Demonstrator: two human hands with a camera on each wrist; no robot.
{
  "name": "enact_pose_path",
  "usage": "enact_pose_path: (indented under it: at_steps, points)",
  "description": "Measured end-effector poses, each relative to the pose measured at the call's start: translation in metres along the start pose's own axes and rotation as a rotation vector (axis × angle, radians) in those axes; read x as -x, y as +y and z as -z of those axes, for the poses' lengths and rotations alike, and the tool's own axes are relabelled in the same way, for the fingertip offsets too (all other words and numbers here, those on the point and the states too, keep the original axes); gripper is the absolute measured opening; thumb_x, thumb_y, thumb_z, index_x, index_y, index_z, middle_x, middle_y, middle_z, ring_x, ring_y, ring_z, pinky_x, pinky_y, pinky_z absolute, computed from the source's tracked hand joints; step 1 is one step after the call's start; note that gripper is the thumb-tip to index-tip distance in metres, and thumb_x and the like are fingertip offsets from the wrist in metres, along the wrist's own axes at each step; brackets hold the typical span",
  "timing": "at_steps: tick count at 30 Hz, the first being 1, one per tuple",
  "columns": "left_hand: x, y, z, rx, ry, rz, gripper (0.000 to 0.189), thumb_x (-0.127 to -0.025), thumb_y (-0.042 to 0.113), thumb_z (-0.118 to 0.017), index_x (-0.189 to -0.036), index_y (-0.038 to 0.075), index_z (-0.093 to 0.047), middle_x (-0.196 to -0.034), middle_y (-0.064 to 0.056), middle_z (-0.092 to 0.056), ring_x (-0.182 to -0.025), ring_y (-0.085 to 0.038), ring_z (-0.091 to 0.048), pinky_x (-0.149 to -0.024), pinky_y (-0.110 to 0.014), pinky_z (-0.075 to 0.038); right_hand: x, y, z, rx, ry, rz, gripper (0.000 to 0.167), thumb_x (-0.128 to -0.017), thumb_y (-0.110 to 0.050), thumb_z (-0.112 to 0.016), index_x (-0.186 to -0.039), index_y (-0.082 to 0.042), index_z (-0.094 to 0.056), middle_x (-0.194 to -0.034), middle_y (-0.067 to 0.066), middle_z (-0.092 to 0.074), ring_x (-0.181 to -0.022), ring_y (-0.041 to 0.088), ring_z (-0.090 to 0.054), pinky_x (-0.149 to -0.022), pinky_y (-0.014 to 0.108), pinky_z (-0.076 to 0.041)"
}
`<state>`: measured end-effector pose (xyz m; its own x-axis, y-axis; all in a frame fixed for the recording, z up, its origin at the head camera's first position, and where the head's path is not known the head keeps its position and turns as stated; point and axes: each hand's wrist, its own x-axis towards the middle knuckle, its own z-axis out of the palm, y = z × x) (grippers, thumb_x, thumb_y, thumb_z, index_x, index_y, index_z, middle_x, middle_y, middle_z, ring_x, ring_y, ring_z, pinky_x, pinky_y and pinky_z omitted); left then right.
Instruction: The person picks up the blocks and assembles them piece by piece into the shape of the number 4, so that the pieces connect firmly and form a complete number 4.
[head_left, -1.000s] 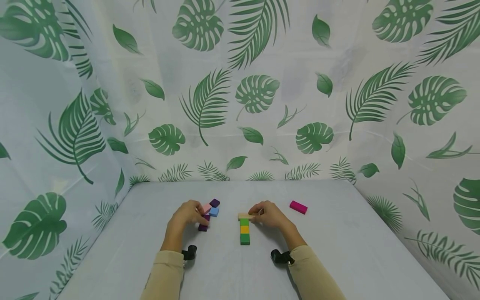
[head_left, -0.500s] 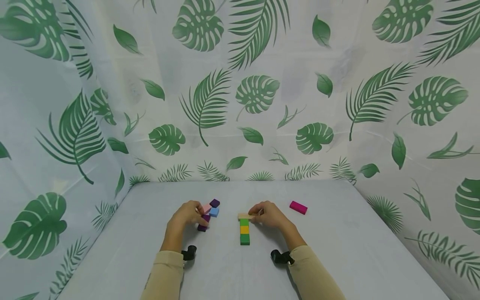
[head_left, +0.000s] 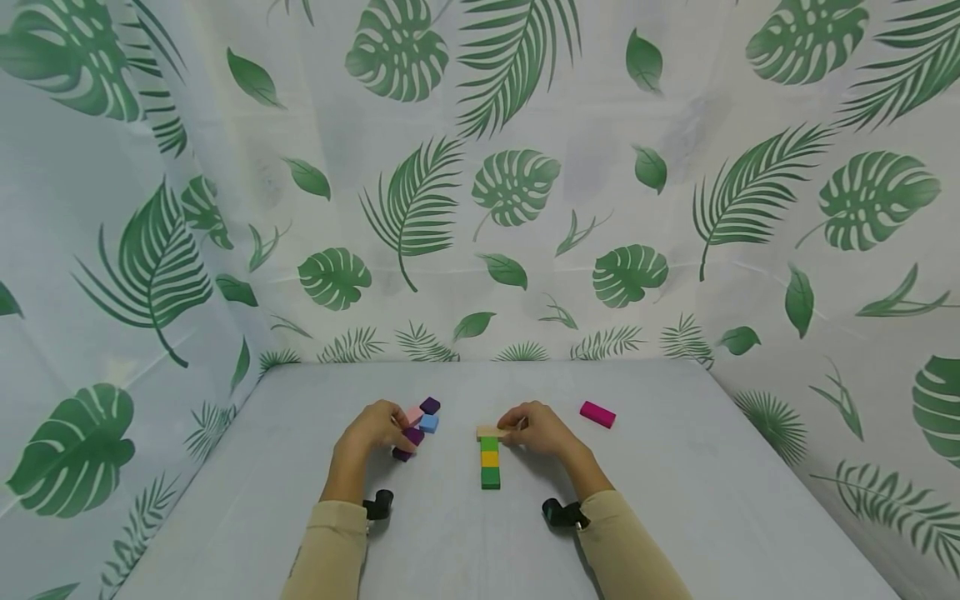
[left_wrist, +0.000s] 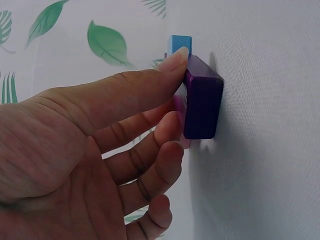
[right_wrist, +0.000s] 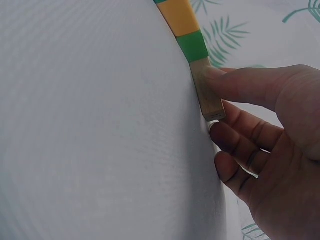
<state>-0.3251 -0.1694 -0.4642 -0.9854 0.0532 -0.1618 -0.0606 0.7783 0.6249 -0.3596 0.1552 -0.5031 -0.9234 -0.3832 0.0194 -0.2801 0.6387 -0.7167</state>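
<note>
In the head view my left hand (head_left: 372, 431) pinches a dark purple block (head_left: 404, 455), the thumb on its near side. The left wrist view shows that block (left_wrist: 204, 107) end-on, close to the tabletop, the other fingers loosely bent. A pink block (head_left: 414, 415), a light blue block (head_left: 429, 423) and another dark purple block (head_left: 430, 406) lie just beyond. My right hand (head_left: 542, 429) pinches a plain wooden block (right_wrist: 206, 90) lying crosswise at the far end of a row. That row holds a light green block (head_left: 489, 444), a yellow block (head_left: 490, 459) and a darker green block (head_left: 491, 478).
A magenta block (head_left: 597, 414) lies alone beyond the right hand. The white tabletop (head_left: 675, 500) meets a leaf-patterned cloth (head_left: 525, 317) at the back and sides. A black wrist camera (head_left: 378, 505) sits on the left wrist, another on the right.
The purple block in my left hand has turned from nearly straight to slanted, its far end swinging right and its near end left. My right hand and the row of blocks have stayed put.
</note>
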Motion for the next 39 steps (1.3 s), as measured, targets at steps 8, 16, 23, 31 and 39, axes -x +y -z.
enact_pose_path:
  at_steps: [8, 16, 23, 31, 39]
  points:
    - [0.000, -0.002, 0.000, 0.001, -0.007, -0.014, 0.038, -0.075, 0.014, -0.094, -0.105, 0.005, -0.073, -0.101, -0.006, -0.072, -0.086, -0.021, -0.063, -0.076, -0.037, -0.053, 0.001, -0.001, -0.001, 0.001, 0.000, -0.019, 0.018, -0.088, -0.014, -0.082, -0.106, -0.019, -0.081, -0.098, -0.004, -0.070, -0.091, 0.019, -0.055, -0.075, 0.031, -0.049]
    - [0.000, -0.001, 0.001, 0.020, -0.037, -0.039, 0.029, -0.076, 0.008, -0.092, -0.101, 0.008, -0.077, -0.098, -0.006, -0.072, -0.086, -0.020, -0.064, -0.073, -0.033, -0.052, 0.002, -0.001, 0.000, 0.009, 0.001, -0.008, 0.019, -0.088, -0.013, -0.082, -0.107, -0.017, -0.081, -0.098, -0.004, -0.070, -0.091, 0.019, -0.055, -0.076, 0.032, -0.049]
    - [0.000, 0.001, 0.000, 0.025, -0.052, -0.036, 0.025, -0.078, 0.003, -0.089, -0.100, 0.010, -0.078, -0.097, -0.005, -0.073, -0.089, -0.021, -0.063, -0.078, -0.035, -0.053, 0.002, -0.003, 0.000, -0.004, 0.005, -0.016, 0.018, -0.088, -0.013, -0.082, -0.106, -0.017, -0.081, -0.098, -0.003, -0.070, -0.090, 0.019, -0.055, -0.075, 0.032, -0.048]
    - [-0.001, 0.004, -0.005, 0.022, -0.042, -0.056, 0.025, -0.081, -0.001, -0.085, -0.102, 0.010, -0.079, -0.098, -0.006, -0.074, -0.092, -0.021, -0.064, -0.082, -0.039, -0.055, 0.004, -0.004, 0.001, -0.007, 0.001, -0.011, 0.019, -0.088, -0.011, -0.082, -0.106, -0.015, -0.081, -0.097, -0.002, -0.070, -0.089, 0.018, -0.055, -0.075, 0.032, -0.048]
    - [-0.002, 0.011, -0.012, -0.003, -0.040, -0.130, 0.023, -0.081, 0.000, -0.086, -0.102, 0.009, -0.081, -0.101, -0.008, -0.075, -0.092, -0.020, -0.065, -0.081, -0.036, -0.056, 0.004, -0.005, 0.001, 0.008, 0.001, -0.003, 0.018, -0.088, -0.012, -0.082, -0.106, -0.015, -0.081, -0.097, -0.002, -0.071, -0.089, 0.018, -0.054, -0.075, 0.032, -0.048]
